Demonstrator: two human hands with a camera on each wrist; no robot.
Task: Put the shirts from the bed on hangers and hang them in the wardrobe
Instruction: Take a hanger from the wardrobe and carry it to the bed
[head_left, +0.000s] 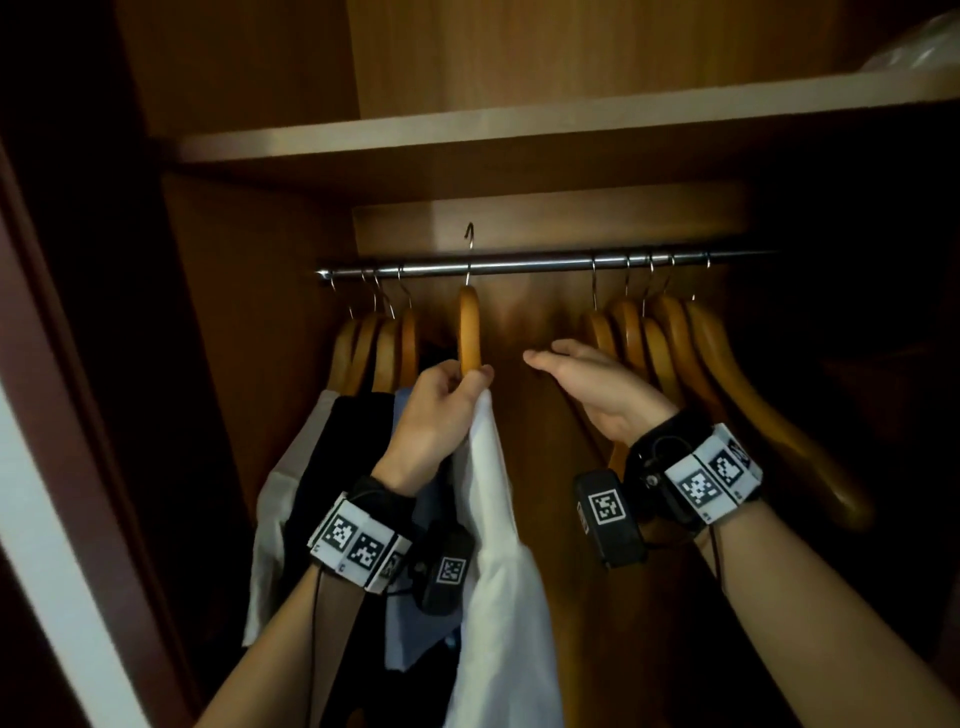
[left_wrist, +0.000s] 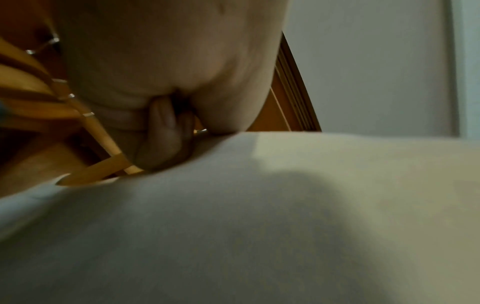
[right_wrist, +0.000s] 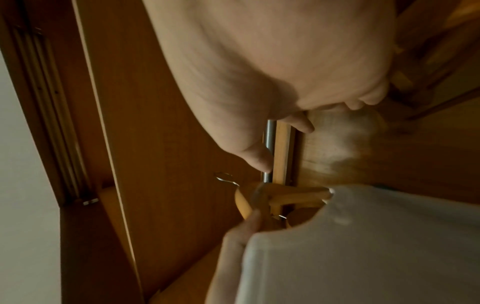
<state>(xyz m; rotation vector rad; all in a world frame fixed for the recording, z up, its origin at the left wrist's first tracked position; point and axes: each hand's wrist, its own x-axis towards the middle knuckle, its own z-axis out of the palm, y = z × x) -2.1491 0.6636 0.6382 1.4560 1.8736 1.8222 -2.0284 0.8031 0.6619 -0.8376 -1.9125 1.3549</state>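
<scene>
Progress: shirts hang at rail's left | left hand (head_left: 441, 410) grips white cotton shirt (head_left: 498, 545) on curved wooden hanger (head_left: 469, 332), hook above chrome rail (head_left: 519, 264), unseated | right hand (head_left: 592, 389) relaxed, empty

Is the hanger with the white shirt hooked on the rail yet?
Not yet. The hanger's hook tip rises above the rail; the left hand grips it.

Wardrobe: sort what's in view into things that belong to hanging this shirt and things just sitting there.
In the job:
- white shirt
- its hanger, gripped by the left hand
- rail
- right hand, open, holding nothing

Just there:
- hung clothes at left
- bare hangers at right
- shelf
</scene>
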